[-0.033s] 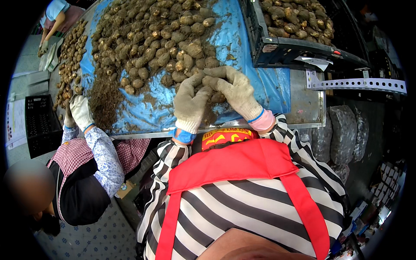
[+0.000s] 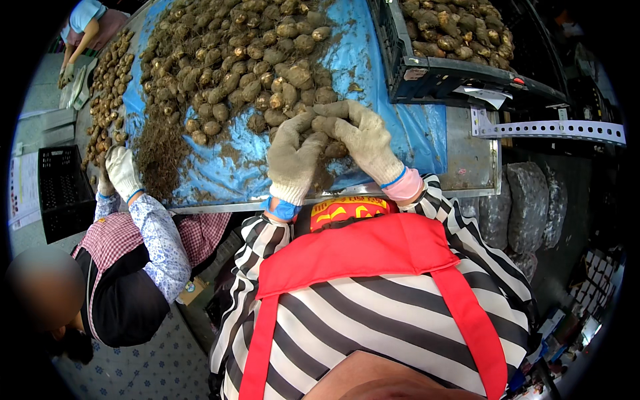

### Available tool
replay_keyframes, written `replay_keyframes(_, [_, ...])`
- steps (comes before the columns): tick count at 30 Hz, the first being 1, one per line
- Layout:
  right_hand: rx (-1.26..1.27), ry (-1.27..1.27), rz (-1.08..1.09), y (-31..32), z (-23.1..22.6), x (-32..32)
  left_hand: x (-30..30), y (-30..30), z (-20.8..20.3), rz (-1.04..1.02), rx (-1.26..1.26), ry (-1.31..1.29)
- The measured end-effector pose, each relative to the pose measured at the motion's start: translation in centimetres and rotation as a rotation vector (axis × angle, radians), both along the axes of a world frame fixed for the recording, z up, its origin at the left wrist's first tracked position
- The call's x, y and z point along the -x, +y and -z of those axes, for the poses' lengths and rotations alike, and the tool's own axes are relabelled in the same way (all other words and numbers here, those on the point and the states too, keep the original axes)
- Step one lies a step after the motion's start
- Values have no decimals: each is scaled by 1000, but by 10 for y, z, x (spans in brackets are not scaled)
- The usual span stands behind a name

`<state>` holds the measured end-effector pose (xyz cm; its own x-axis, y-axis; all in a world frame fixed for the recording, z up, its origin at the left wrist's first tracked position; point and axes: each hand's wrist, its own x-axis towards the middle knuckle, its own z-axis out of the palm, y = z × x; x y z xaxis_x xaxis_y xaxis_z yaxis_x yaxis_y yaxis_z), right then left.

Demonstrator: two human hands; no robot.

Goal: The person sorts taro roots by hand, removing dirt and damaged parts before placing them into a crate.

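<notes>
My left hand and my right hand, both in pale knitted gloves soiled at the fingers, come together over the near edge of the table. Their fingers are curled and the fingertips meet. Whatever lies between them is hidden by the gloves. Just below my right fingers, a brown taro corm shows in part. Beyond my hands spreads a large heap of small hairy taro corms on a blue plastic sheet.
A black crate full of corms stands at the far right beside a perforated metal bar. Loose root fibres lie left. A gloved co-worker works at my left near an empty black crate; another person is farther off.
</notes>
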<state>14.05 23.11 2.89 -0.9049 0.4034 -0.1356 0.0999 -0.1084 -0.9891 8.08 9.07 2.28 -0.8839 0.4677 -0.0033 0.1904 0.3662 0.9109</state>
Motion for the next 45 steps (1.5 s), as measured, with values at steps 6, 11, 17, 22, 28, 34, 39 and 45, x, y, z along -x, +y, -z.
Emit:
replay_keyframes(6, [-8, -206, 33, 7, -4, 13, -3, 8, 11, 257, -71, 395])
replay_keyframes(11, [569, 8, 14, 8, 17, 14, 3, 2, 15, 28, -229, -92])
replay_keyframes(17, [448, 100, -137, 18, 19, 3, 18, -7, 18, 38, -566, -604])
replay_keyframes(22, [-66, -24, -192, 18, 19, 3, 18, -5, 12, 1, -582, -636])
replay_keyframes(28, [-162, -32, -35, 4, 21, 5, 11, -4, 12, -72, -295, -403])
replay_keyframes(34, [-286, 48, 57, -5, 35, 7, 0, 6, -4, -66, -102, -166])
replay_keyframes(39, [-234, 27, 189, -5, 32, 4, -3, 9, 5, 20, 79, 217])
replay_keyframes(45, [-324, -160, 89, 14, 21, 13, 2, 8, 7, 112, -305, -387])
